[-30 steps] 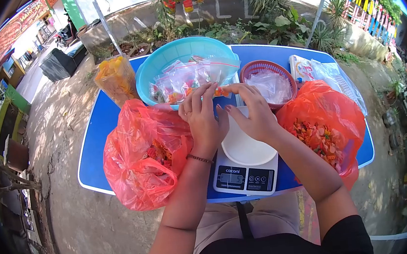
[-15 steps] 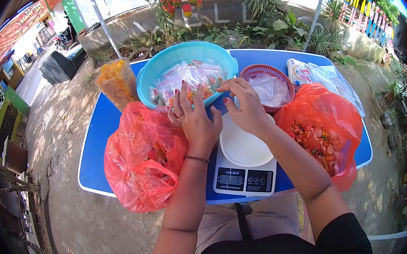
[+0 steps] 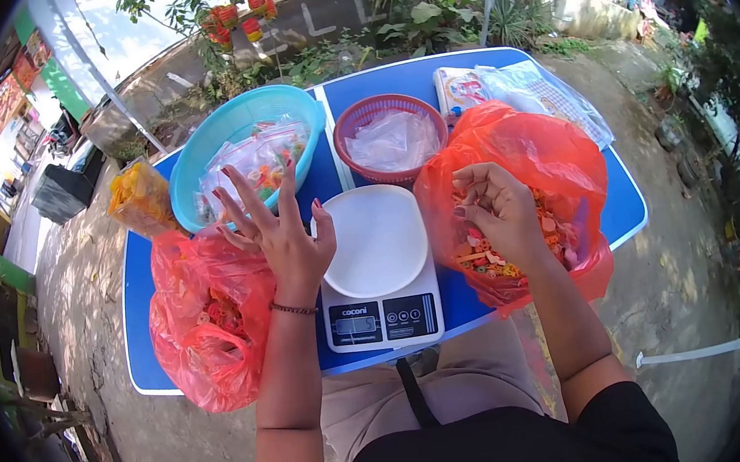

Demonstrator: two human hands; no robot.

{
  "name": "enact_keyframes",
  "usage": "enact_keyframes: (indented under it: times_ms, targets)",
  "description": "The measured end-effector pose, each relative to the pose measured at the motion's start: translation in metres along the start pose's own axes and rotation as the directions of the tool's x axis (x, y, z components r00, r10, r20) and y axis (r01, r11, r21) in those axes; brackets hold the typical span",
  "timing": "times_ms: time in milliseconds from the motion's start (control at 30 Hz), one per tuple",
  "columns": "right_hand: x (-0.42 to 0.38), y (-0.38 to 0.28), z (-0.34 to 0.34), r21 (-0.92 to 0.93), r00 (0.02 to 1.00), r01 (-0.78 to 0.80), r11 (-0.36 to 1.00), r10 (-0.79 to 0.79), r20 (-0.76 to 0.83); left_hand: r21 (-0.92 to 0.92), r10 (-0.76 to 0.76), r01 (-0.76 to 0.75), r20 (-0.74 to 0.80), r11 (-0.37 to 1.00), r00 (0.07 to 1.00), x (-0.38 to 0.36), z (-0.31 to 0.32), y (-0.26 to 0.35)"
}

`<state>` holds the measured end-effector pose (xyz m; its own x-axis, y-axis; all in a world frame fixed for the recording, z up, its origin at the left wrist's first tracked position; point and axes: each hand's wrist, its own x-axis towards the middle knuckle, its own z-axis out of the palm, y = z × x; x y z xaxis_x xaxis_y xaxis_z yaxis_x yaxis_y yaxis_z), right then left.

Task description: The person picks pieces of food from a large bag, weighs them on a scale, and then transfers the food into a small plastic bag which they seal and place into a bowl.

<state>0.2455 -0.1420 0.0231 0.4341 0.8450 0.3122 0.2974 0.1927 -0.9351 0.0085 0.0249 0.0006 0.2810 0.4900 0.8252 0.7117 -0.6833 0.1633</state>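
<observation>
My left hand (image 3: 280, 240) is open with fingers spread, above the table between the left red plastic bag (image 3: 206, 336) and the kitchen scale (image 3: 370, 324). Its fingertips overlap the near rim of the turquoise basin (image 3: 311, 130) in view, and it holds nothing. Filled zip bags (image 3: 269, 152) lie in the basin. My right hand (image 3: 504, 218) hovers over the mouth of the right red plastic bag (image 3: 517, 141), fingers loosely curled and nothing visible in them. Small colourful pieces (image 3: 489, 260) fill this bag. A white round tray (image 3: 371, 240) sits on the scale with nothing on it.
A maroon basket (image 3: 396, 175) with clear plastic bags (image 3: 392, 140) stands behind the scale. Plastic packs (image 3: 544, 98) lie at the back right of the blue table (image 3: 145, 342). A bag of orange-yellow pieces (image 3: 140, 200) is at its left edge.
My right hand has moved from over the basin to the right red bag. My left hand has drawn back from the basin, fingers spread. The view has shifted toward the right.
</observation>
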Motion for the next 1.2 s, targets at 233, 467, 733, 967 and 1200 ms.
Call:
enact_keyframes:
  times_ms: [233, 467, 733, 967, 1200]
  targets:
    - [-0.051, 0.013, -0.073, -0.028, 0.982, -0.099, 0.995, 0.093, -0.167, -0.547, 0.452, -0.181, 0.414, 0.817, 0.79, 0.016, -0.033, 0.086]
    - [-0.081, 0.016, -0.084, -0.568, 0.985, 0.007, 0.823, -0.105, -0.14, -0.66, 0.668, -0.271, 0.474, 0.701, 0.574, 0.001, -0.003, 0.137]
    - [-0.092, 0.028, -0.075, -0.596, 0.992, -0.053, 0.801, -0.024, -0.121, -0.52, 0.597, -0.294, 0.68, 0.802, 0.425, 0.004, 0.01, 0.159]
    - [-0.074, 0.039, -0.063, -0.818, 0.988, -0.091, 0.568, -0.049, -0.145, -0.52, 0.597, -0.296, 0.714, 0.802, 0.365, -0.001, 0.009, 0.153]
    - [-0.047, 0.052, -0.031, -0.829, 0.993, 0.06, 0.556, -0.121, -0.009, -0.464, 0.556, -0.306, 0.707, 0.831, 0.438, 0.002, 0.01, 0.15]
